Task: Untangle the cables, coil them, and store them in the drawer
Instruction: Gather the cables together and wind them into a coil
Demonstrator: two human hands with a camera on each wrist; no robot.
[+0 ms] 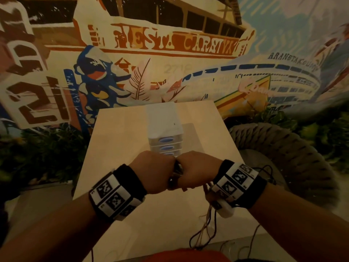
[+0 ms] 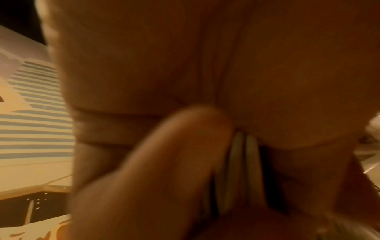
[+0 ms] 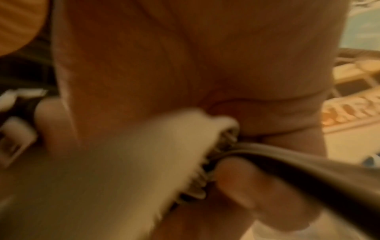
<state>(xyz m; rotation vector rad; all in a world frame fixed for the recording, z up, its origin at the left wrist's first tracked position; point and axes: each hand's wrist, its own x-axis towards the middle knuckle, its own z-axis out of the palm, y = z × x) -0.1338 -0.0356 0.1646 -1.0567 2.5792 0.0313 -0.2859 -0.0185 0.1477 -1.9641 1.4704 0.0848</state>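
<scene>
Cables [image 1: 177, 173]: thin, light, limp bundle, judged snag-prone, gripped between left hand [image 1: 153, 171] and right hand [image 1: 198, 170], fingers curled, 6 o'clock of the drawer unit [image 1: 166, 129]; best taken at the gathered loops.

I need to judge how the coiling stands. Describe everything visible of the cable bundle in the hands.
The cable bundle is a handful of thin dark and pale cables, held above the wooden table. The left hand and right hand grip it knuckle to knuckle. Pale strands show between the left fingers. Loose ends hang below the right wrist toward the table's near edge, uncoiled.
</scene>
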